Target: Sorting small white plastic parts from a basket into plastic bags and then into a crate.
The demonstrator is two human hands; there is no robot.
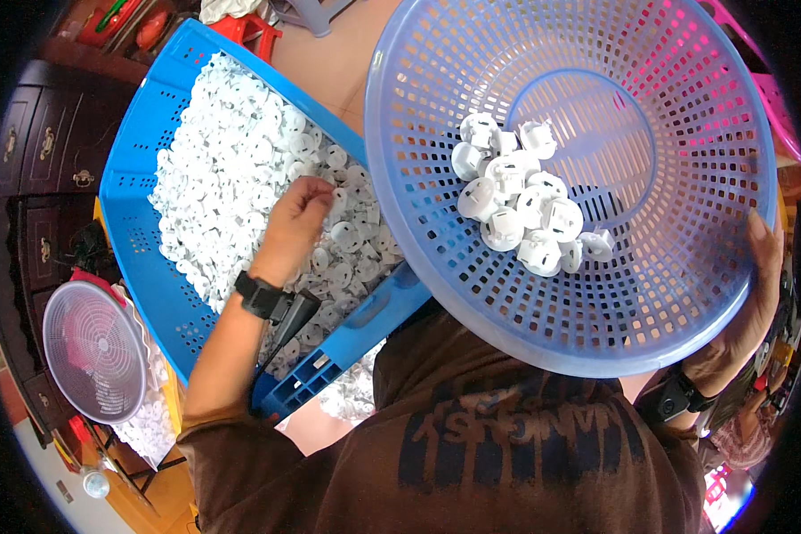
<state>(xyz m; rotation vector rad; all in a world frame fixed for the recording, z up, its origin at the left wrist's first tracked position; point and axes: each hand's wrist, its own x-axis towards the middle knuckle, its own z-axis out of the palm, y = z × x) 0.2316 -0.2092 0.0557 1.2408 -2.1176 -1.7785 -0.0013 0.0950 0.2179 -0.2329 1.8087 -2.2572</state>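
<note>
A large blue plastic crate is heaped with small white round plastic parts. Over the heap, my left hand has its fingers pinched, with a white part at their tips. My right hand grips the right rim of a translucent blue-purple plastic basket. The basket is tilted so that its inside shows, and it overlaps the crate's right side. A small cluster of white plastic parts lies in it, left of the middle. My right fingers are partly hidden behind the rim.
At lower left stands a smaller round sieve basket beside more white parts. Dark drawers line the left side. A grey stool and a red stool are at the back. More white parts lie below the crate.
</note>
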